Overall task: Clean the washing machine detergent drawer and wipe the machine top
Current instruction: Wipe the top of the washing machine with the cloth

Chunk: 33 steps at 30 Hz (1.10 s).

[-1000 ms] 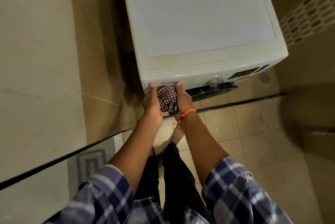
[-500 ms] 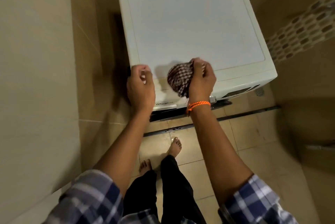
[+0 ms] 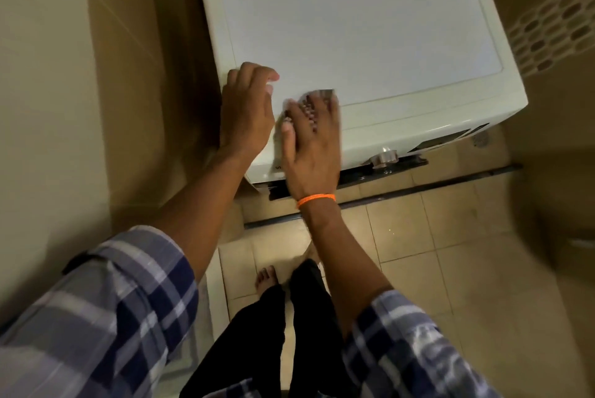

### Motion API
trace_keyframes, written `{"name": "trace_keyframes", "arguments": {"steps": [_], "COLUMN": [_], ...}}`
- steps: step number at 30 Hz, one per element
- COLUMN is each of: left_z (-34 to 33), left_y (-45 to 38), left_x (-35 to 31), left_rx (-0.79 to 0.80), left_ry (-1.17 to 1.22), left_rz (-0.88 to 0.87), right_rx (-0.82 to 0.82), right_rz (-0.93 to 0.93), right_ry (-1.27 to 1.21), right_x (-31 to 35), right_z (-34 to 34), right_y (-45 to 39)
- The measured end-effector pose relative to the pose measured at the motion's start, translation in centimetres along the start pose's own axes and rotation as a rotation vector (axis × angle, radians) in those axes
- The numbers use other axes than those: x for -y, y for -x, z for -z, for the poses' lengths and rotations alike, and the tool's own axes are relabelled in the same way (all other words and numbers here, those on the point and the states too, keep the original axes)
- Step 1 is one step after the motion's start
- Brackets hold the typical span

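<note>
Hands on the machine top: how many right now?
2. The left hand rests on the washing machine top near its front-left corner. The right hand, beside it, presses the checked cloth flat, mostly hiding it.

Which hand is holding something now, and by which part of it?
The right hand presses a checked cloth flat on the machine top, covering its middle. The left hand holds nothing.
</note>
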State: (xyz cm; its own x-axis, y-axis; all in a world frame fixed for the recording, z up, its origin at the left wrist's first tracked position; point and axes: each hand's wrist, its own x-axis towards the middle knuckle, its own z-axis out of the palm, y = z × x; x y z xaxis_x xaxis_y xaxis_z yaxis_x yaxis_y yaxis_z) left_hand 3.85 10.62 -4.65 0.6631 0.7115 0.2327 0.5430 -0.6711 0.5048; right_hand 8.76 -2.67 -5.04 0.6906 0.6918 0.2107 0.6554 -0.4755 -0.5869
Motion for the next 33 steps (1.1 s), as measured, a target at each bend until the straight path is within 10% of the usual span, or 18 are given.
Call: {"name": "trace_keyframes", "arguments": {"steps": [8,18,23,33], "left_z": [-1.3,-2.2,-2.4,-2.1], "left_y": [-0.3,-1.6,-1.7,-2.5], "left_x": [1.8,0.9,1.4,2.0], "left_rx": [0.074,0.062,0.16,0.306], "left_ry": [-0.158,-0.296,-0.217,-0.086], "left_rz": [-0.188,-0.25,-0.247,-0.198], "right_rx": [0.051,-0.186,-0.538,-0.432], "right_rz": [0.251,-0.193,-0.337,-0.059], "right_ry": [0.144,0.083,-0.134,-0.205], "right_x": [-3.0,-15.5,-8.8,2.0], "right_z": [0.4,9.8,2.9,-8.1], "right_y": [-0.1,-5.4,-3.3,4.2]}}
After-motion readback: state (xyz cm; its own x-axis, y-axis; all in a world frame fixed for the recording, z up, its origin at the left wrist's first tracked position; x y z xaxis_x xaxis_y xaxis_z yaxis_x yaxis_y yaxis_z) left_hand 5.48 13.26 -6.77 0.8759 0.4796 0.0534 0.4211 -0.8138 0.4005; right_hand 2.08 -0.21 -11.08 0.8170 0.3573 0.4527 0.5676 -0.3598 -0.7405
